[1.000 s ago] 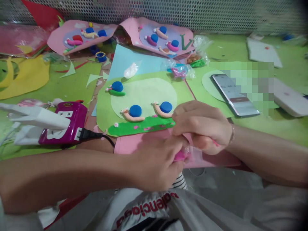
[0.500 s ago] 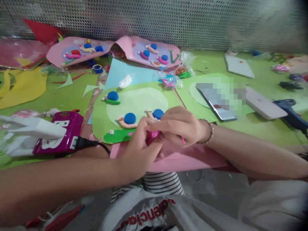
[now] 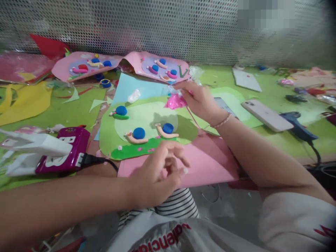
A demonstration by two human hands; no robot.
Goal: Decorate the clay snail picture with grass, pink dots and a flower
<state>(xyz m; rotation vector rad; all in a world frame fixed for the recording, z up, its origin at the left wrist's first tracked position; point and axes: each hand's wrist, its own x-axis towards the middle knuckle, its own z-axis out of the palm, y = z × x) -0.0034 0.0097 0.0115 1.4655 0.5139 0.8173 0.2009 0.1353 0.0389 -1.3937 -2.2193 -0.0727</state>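
Observation:
My left hand (image 3: 162, 171) hovers over the pink sheet (image 3: 210, 161) near the table edge. Its fingers are loosely curled and apart, and no object shows between them. Farther out, my right hand (image 3: 201, 101) has its fingers bent around the plastic of a bright pink clay packet (image 3: 175, 102); part of the grip is hidden. Between the hands lies a green card (image 3: 187, 127) with a paler oval. On it sit three clay snails: one with a green body (image 3: 121, 112) and two with beige bodies (image 3: 138, 135) (image 3: 167, 130), all blue-shelled. A dark green clay strip (image 3: 128, 151) runs along its lower edge.
A purple power strip (image 3: 77, 145) with white chargers stands at left. Pink cards (image 3: 136, 57) with more snails lie behind. At right are a pale phone (image 3: 266, 113), a dark glue gun (image 3: 299, 129) and a white block (image 3: 246, 78). A perforated metal panel (image 3: 157, 28) borders the back.
My hands were together around a pink lump and have parted. The right hand has moved forward to the pink packet. My left hand stays near the edge, its fingers loosened, and the lump no longer shows.

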